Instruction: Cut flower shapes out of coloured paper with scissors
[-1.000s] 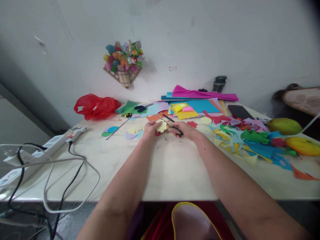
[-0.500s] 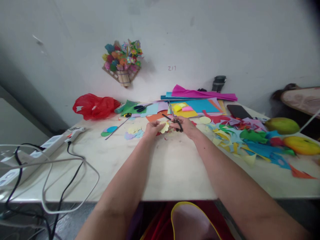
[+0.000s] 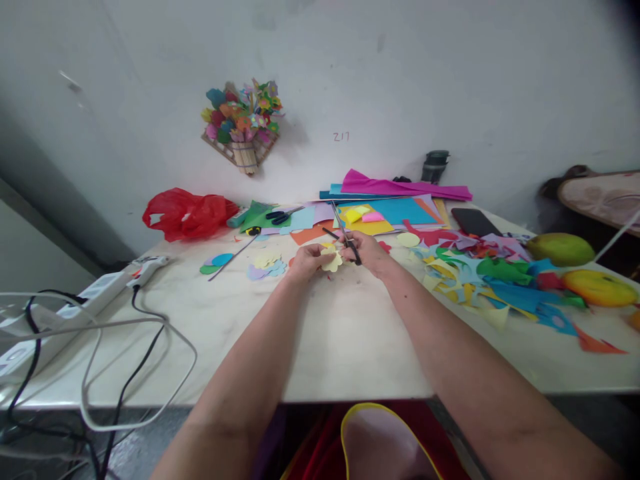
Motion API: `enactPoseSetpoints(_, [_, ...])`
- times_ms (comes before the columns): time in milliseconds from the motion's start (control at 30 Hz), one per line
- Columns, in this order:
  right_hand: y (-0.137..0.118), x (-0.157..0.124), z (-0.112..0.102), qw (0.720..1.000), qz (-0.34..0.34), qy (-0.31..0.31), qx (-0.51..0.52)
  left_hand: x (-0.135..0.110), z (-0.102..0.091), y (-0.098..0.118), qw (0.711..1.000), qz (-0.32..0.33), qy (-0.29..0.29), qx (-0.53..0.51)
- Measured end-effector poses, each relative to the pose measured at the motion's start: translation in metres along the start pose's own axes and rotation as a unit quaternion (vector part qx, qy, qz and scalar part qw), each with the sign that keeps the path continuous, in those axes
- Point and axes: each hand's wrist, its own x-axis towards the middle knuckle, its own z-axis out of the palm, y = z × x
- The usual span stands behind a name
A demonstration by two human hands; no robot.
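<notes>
Between finger and thumb of my left hand (image 3: pixel 306 260) is a pale yellow paper flower (image 3: pixel 332 260) with scalloped edges. My right hand (image 3: pixel 367 252) is closed round a pair of scissors (image 3: pixel 354 251), whose blades point away toward the stacked paper. The right fingertips lie close beside the flower; I cannot tell whether they touch it. Left of my left hand sits a small pile of yellow, lilac and blue paper flowers (image 3: pixel 269 265). A pale yellow paper disc (image 3: pixel 408 239) lies beyond my right hand.
Paper scraps (image 3: pixel 493 273) cover the right side, with a phone (image 3: pixel 475 222) and mangoes (image 3: pixel 561 248) near them. Coloured sheets (image 3: pixel 415 212) and a second pair of scissors (image 3: pixel 279 217) lie at the back. Left stand a red plastic bag (image 3: pixel 185 213) and a power strip (image 3: pixel 100 293) with cables.
The paper flower has turned and drawn slightly away from the right fingers, so more of it shows. The scissors stay in my right hand. The whole view has shifted a little.
</notes>
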Motion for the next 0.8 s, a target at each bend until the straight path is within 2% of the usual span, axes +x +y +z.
enactPoseSetpoints(200, [-0.003,-0.003,-0.002,1.000,0.017,-0.001,-0.017,0.004,-0.004,-0.003,0.997,0.017,0.034,-0.065])
enactPoseSetpoints(333, [-0.002,-0.004,-0.005,0.997,0.048,-0.043,-0.048,0.003,-0.004,0.000,0.992,0.034,0.065,-0.102])
enactPoseSetpoints(500, [-0.001,-0.006,-0.006,0.991,0.056,-0.104,-0.062,0.002,-0.003,0.003,0.985,0.045,0.093,-0.139])
enactPoseSetpoints(633, [-0.004,-0.009,-0.005,0.984,0.062,-0.144,-0.082,0.002,-0.004,0.004,0.985,0.034,0.092,-0.144])
enactPoseSetpoints(800, [-0.007,-0.010,-0.006,0.979,0.060,-0.163,-0.104,0.002,-0.006,0.003,0.988,0.024,0.073,-0.133])
